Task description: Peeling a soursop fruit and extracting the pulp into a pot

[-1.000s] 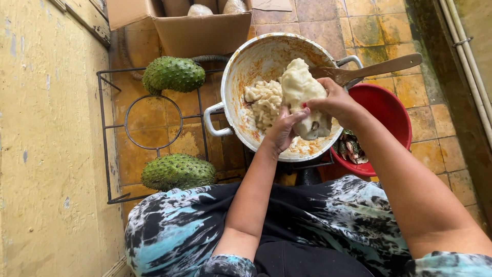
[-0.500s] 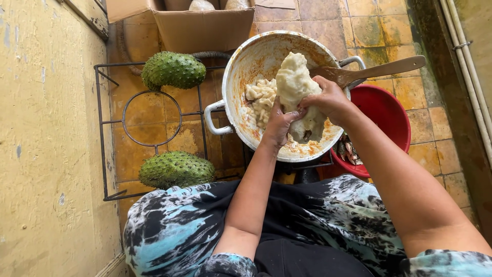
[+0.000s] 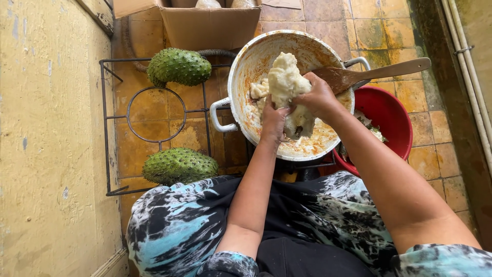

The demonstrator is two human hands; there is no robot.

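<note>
While both hands grip a white pulp mass [image 3: 285, 82] over the pot [image 3: 251, 61], a yellow wall [image 3: 51, 138] fills the nine o'clock side and a tiled floor [image 3: 389, 25] runs from twelve to three. Patterned blue, black and white trousers [image 3: 169, 225] cover the six o'clock edge. At twelve o'clock sits a cardboard box [image 3: 215, 25]. The pale metal pot, smeared orange inside, rests at centre on a black wire rack [image 3: 154, 97] that stretches toward nine. A red bowl [image 3: 389, 118] lies at three o'clock, partly under the pot's rim. Two spiky green fruits lie on the rack: one [image 3: 179, 66] at eleven o'clock of the pot, the other [image 3: 179, 165] at eight o'clock. A wooden spoon [image 3: 379, 72] leans across the pot's rim toward two o'clock. The right hand [image 3: 320, 97] clasps the pulp from its three o'clock side, fingers curled round it. The left hand [image 3: 274, 120] pinches the lower end of the pulp from six o'clock. More pulp [image 3: 259, 90] lies in the pot at nine o'clock of the held mass.
</note>
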